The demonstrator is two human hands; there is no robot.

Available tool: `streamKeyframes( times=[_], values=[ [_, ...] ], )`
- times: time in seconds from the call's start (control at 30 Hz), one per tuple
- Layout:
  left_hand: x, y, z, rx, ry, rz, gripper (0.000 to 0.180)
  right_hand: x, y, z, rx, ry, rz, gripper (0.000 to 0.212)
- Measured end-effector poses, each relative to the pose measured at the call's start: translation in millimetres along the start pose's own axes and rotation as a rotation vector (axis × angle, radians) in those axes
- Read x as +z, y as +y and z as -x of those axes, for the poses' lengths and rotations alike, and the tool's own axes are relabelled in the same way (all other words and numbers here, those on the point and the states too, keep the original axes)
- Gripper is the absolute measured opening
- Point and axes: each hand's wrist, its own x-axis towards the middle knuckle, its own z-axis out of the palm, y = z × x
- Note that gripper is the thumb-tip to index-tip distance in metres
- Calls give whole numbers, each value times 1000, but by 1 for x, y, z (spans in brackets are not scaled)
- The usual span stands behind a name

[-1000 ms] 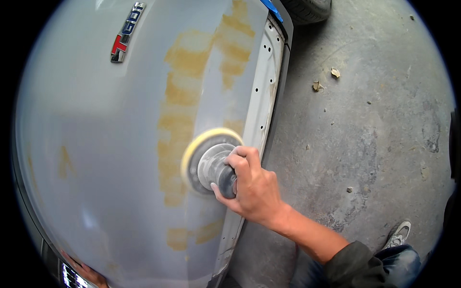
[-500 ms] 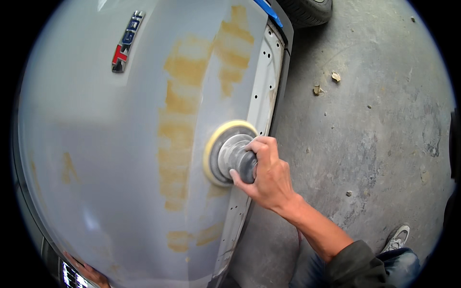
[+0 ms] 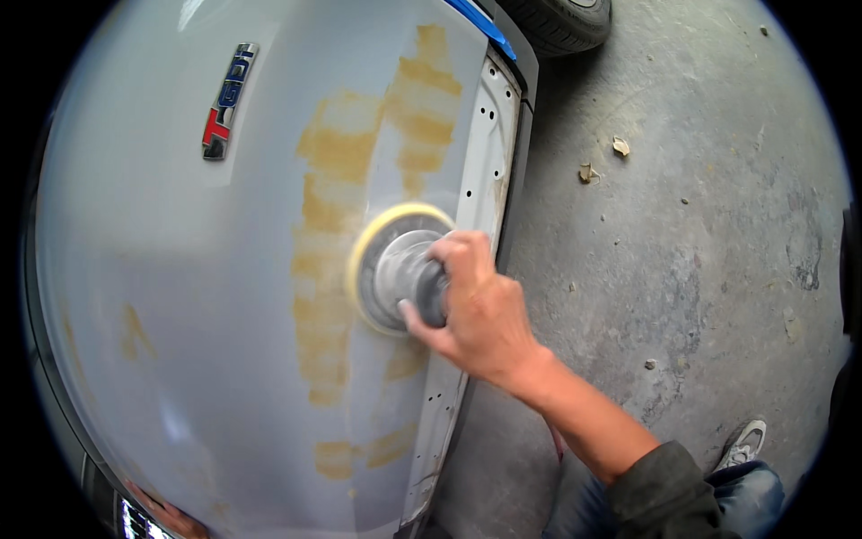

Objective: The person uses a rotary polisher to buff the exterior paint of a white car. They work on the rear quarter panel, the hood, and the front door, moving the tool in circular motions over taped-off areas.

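My right hand (image 3: 485, 301) is wrapped round the grey body of a round sander (image 3: 413, 260) with a yellow-rimmed pad. The pad lies on a silver-grey car panel (image 3: 242, 323), between a long strip of mustard-coloured patches (image 3: 321, 332) and the panel's right edge. Motion slightly blurs the sander. At the lower left, my left hand (image 3: 171, 516) rests along the panel's rim, its fingers stretched out and partly cut off by the picture's dark border. More mustard patches (image 3: 431, 94) show farther up the panel.
A chrome badge (image 3: 229, 103) with red and blue letters sits at the upper left of the panel. A pale flange with holes (image 3: 480, 171) runs along the right edge. Blue tape (image 3: 489, 31) and a tyre (image 3: 566, 22) are at the far end. Dry leaves (image 3: 620, 146) lie on concrete.
My right hand has moved the sander left and slightly up, farther onto the panel from its right edge. The view has shifted slightly. My left hand stays at the rim.
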Motion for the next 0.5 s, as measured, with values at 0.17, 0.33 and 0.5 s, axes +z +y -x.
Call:
streamKeyframes(
  times=[0.17, 0.33, 0.5],
  values=[
    [3, -8, 5, -27, 0, 7, 84, -10, 14, -8, 7, 19, 36, 56],
    [2, -4, 4, -44, -19, 7, 84, -8, 27, -22, 39, 85, 103, 57],
    [5, -9, 5, -45, -34, -16, 83, -9, 12, -27, -30, 30, 13, 56]
  ],
)
